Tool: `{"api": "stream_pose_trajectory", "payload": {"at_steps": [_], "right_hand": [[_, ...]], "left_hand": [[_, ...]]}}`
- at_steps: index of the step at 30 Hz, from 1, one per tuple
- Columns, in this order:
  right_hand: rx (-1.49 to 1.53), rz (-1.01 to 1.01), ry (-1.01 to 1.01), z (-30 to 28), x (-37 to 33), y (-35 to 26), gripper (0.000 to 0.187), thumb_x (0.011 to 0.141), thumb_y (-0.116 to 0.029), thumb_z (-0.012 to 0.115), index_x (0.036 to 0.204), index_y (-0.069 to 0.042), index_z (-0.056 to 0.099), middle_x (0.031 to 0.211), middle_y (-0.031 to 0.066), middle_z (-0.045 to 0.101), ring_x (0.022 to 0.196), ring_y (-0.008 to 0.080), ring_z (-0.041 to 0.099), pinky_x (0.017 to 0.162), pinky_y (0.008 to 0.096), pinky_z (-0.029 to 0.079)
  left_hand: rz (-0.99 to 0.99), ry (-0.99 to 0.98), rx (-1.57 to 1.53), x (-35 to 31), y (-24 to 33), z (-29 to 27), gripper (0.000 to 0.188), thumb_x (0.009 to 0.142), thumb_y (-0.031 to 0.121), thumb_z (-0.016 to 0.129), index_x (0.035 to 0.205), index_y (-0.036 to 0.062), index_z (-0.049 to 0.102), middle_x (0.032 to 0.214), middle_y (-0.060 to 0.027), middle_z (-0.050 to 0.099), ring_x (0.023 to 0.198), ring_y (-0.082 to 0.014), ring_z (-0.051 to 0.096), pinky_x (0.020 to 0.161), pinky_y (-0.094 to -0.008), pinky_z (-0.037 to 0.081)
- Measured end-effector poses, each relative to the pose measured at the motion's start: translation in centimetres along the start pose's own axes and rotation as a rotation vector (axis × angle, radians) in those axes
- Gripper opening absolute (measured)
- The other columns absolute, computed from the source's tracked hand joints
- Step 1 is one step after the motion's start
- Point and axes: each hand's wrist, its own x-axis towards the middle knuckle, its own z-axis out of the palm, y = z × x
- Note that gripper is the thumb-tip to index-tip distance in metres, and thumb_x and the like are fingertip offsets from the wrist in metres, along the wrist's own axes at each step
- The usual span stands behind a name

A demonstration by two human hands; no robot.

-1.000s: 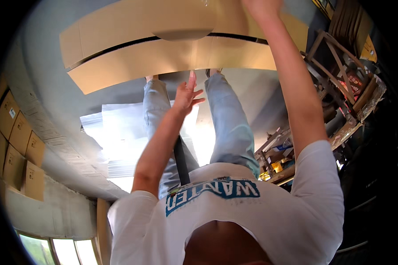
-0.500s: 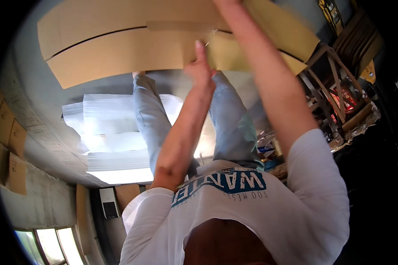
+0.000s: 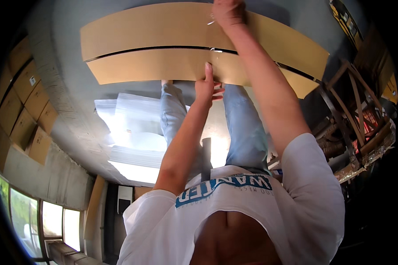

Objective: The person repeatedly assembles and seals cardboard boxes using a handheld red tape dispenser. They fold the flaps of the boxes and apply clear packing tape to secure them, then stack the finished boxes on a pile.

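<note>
A long brown cardboard box (image 3: 146, 66) lies across the far part of the view, its two long flaps folded toward each other with a narrow dark gap between them. My left hand (image 3: 204, 90) grips its near edge, thumb up against the cardboard and fingers below the rim. At the far edge, my right hand (image 3: 229, 12) is closed over the box; whatever its fingers hold is hidden. Shiny bits of what looks like clear tape (image 3: 215, 50) show at the middle of the gap, and another glint sits beside my right hand.
White foam-like sheets (image 3: 137, 108) lie on the floor by my legs. Stacked cartons (image 3: 24, 106) line the left side. A brown metal frame (image 3: 353, 106) stands to the right, with clutter around it. Windows (image 3: 53, 218) are at the lower left.
The box has shifted to the right and its near flaps now meet more evenly along the gap. My right hand has come further into view at its far edge; my left keeps to the near edge.
</note>
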Motion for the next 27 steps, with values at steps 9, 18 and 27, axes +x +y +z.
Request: {"api": "stream_pose_trajectory", "payload": {"at_steps": [9,18,27], "right_hand": [[0.722,0.214,-0.474,-17.0,0.3,-7.6,0.075,0.067,-0.006,0.081,0.136,-0.007,0.052,0.123,0.0154,0.064,0.106,0.0258,0.065,0.092,0.033,0.051],[0.515,-0.179,-0.978,-14.9,-3.2,-16.1,0.073,0.062,-0.003,0.078,0.131,-0.014,0.057,0.083,0.0108,0.06,0.067,0.0283,0.061,0.06,0.036,0.053],[0.264,-0.335,-0.954,-6.3,-3.8,-22.1,0.068,0.068,-0.013,0.076,0.132,-0.024,0.056,0.095,0.0075,0.063,0.075,0.0278,0.065,0.066,0.0381,0.057]], "left_hand": [[0.239,-0.625,-0.5,-6.3,6.7,-12.2,0.054,0.101,0.046,0.043,0.117,-0.0028,0.06,0.096,-0.012,0.066,0.093,-0.0208,0.064,0.082,-0.034,0.055],[0.456,-0.55,-0.172,-12.5,12.4,-21.8,0.044,0.1,0.038,0.053,0.113,-0.0026,0.065,0.102,-0.0101,0.068,0.093,-0.0168,0.063,0.086,-0.0309,0.051],[0.769,0.167,-0.177,-3.6,14.3,-31.8,0.019,0.089,0.019,0.07,0.092,0.0005,0.072,0.078,-0.0025,0.067,0.069,-0.0093,0.058,0.067,-0.0255,0.047]]}}
